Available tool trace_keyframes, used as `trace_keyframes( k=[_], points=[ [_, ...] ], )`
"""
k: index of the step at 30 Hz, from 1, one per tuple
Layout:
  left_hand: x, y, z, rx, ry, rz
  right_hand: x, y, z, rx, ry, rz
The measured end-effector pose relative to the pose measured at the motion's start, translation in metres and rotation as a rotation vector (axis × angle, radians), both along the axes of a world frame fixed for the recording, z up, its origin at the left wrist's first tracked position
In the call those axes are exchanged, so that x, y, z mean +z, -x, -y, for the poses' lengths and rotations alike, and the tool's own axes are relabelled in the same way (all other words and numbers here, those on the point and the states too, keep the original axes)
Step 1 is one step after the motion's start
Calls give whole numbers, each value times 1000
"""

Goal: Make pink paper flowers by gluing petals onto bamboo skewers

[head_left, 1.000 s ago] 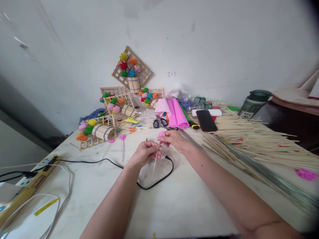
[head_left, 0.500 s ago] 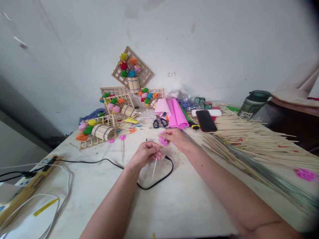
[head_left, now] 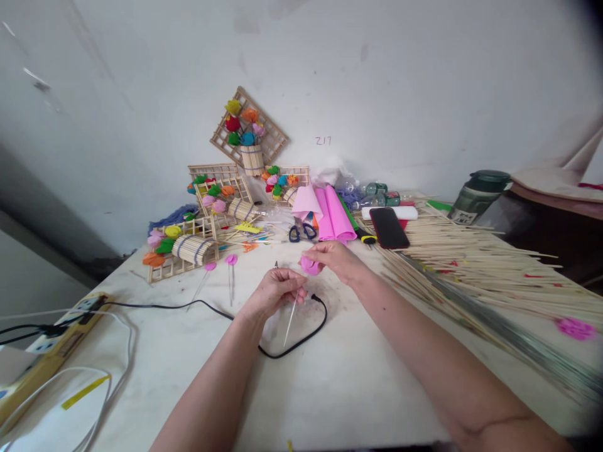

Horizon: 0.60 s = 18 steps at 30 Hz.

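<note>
My left hand is closed in a pinch on a thin wooden stick that hangs down toward the table. Just right of it, my right hand is closed on a small pink foam flower at the stick's top end. Both hands hover over a black cable looping on the white table.
Two finished pink flowers on sticks lie left of the hands. Behind are stick frames with coloured flowers, scissors, pink foam sheets and a phone. A heap of bamboo sticks fills the right; a power strip lies left.
My right hand has turned the pink flower on the stick's tip and shifted slightly down; the left hand keeps its pinch on the stick.
</note>
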<state>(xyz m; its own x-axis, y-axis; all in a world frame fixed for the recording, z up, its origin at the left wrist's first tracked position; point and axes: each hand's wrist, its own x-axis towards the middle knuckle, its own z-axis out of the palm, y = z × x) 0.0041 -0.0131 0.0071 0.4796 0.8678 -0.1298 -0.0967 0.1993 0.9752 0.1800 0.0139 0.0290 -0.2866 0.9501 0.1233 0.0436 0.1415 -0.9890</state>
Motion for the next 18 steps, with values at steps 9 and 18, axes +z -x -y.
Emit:
trace_keyframes(
  k=[9, 18],
  points=[
    [-2, 1, -2, 18, 10, 7, 2, -1, 3, -2, 5, -18],
    [-1, 0, -1, 18, 16, 23, 1, 13, 8, -59, -3, 42]
  ],
)
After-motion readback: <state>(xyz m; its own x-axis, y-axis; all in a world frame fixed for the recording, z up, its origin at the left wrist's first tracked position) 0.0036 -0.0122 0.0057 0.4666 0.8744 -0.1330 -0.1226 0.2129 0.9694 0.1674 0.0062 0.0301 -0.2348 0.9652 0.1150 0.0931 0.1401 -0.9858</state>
